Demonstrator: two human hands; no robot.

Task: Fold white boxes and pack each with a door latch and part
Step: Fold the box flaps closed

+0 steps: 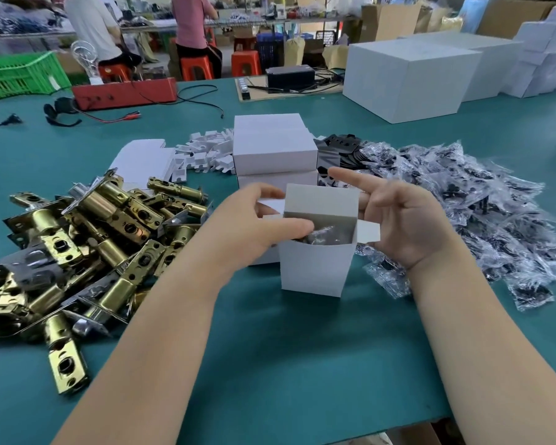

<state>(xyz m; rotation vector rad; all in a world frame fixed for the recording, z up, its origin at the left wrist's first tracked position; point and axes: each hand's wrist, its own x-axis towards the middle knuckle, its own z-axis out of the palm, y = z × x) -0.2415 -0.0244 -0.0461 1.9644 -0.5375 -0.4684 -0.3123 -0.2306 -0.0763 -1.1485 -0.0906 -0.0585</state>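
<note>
A small white box [313, 268] stands upright on the green table in the middle, its top open and its lid flap raised at the back. Inside it lies a clear bag with a dark part [325, 236]. My left hand [254, 226] holds the box's left side, fingers on the left flap and thumb at the open rim. My right hand [402, 216] is at the box's right flap, palm toward me, index finger stretched out over the lid. A heap of brass door latches [87, 245] lies to the left. Bagged parts [463, 203] are piled to the right.
Closed white boxes [273, 149] are stacked just behind the open one, with flat box blanks [142, 162] and white plastic pieces [206, 152] to their left. Large white cartons [408, 75] stand at the back right. A red case [126, 91] and cables lie at the back left.
</note>
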